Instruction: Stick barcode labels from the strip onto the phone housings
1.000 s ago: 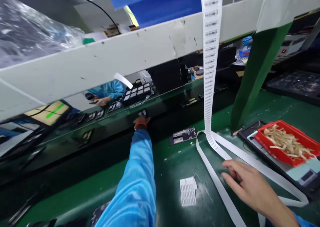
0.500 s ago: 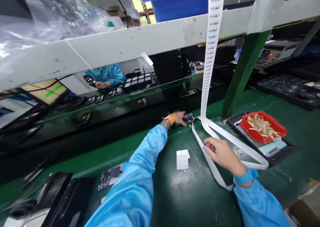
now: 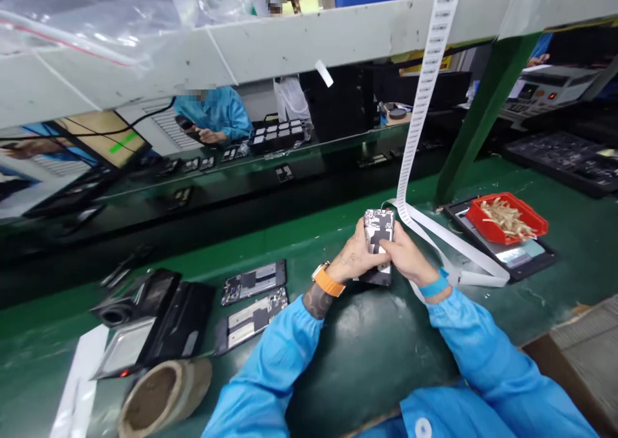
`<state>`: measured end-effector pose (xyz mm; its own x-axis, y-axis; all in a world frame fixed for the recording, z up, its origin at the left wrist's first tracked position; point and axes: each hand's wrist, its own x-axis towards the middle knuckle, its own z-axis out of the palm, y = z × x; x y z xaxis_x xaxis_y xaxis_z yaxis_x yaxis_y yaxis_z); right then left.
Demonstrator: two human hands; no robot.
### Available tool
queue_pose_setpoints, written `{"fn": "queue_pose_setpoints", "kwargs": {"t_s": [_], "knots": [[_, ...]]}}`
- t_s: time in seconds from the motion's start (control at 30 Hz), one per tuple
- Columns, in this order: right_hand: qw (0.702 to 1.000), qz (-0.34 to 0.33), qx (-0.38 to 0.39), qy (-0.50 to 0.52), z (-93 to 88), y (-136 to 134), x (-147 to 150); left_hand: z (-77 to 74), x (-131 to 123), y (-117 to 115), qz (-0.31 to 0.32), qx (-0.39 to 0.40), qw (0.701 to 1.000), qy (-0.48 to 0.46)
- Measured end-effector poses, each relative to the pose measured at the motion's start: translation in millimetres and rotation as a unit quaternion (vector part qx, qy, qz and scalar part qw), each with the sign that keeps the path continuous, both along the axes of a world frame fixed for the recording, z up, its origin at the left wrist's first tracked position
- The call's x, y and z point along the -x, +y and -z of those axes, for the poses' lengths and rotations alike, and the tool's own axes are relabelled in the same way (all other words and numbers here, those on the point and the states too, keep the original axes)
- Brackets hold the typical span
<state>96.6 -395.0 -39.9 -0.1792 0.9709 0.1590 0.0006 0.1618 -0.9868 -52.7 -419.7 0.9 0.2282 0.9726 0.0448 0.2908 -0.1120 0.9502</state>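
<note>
Both hands hold an opened phone (image 3: 379, 222) with its circuit board and bare inside facing up. My left hand (image 3: 352, 256), below an orange watch strap, wraps the phone's left edge with the thumb across its lower part. My right hand (image 3: 408, 252), with a blue band at the wrist, grips the right edge, its thumb pressed on the inner face. Just behind and to the right, a long strip of barcode labels (image 3: 419, 113) hangs down and loops onto the bench. Two more opened phones, a farther one (image 3: 255, 281) and a nearer one (image 3: 251, 320), lie left of my left forearm.
A red tray (image 3: 533, 216) of pale finger cots sits on a black tray (image 3: 545, 262) at right. At left are a black device (image 3: 178, 322) and a tape roll (image 3: 193, 386). Behind runs a dark conveyor (image 3: 232, 216) with phones; a co-worker (image 3: 219, 113) sits beyond. A shelf beam (image 3: 290, 38) crosses overhead.
My left hand has drawn the phone back from the conveyor's edge toward me. My right hand has come in and closed on its other side. The view has shifted.
</note>
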Motion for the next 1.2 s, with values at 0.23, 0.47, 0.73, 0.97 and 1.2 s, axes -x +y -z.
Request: {"fn": "queue_pose_setpoints", "kwargs": {"t_s": [0.23,0.47,0.73,0.97,1.2], "knots": [[0.997,-0.018,0.027,-0.064,1.8,-4,-11,26.4,16,-5,0.034,0.116,0.972,-0.201],[0.962,0.039,-0.133,-0.237,-9.5,-21,-11,34.9,-7,8,-0.172,0.116,0.938,-0.276],[0.907,0.020,-0.284,-0.310,-5.6,-25,-7,16.6,1,1,-0.140,0.198,0.883,-0.402],[0.911,0.037,-0.276,-0.304,-14.0,-26,-11,3.5,-1,-9,-0.054,0.214,0.888,-0.404],[0.923,-0.033,-0.229,-0.309,-23.3,-25,-18,4.0,-2,-14,0.043,0.297,0.869,-0.394]]}}
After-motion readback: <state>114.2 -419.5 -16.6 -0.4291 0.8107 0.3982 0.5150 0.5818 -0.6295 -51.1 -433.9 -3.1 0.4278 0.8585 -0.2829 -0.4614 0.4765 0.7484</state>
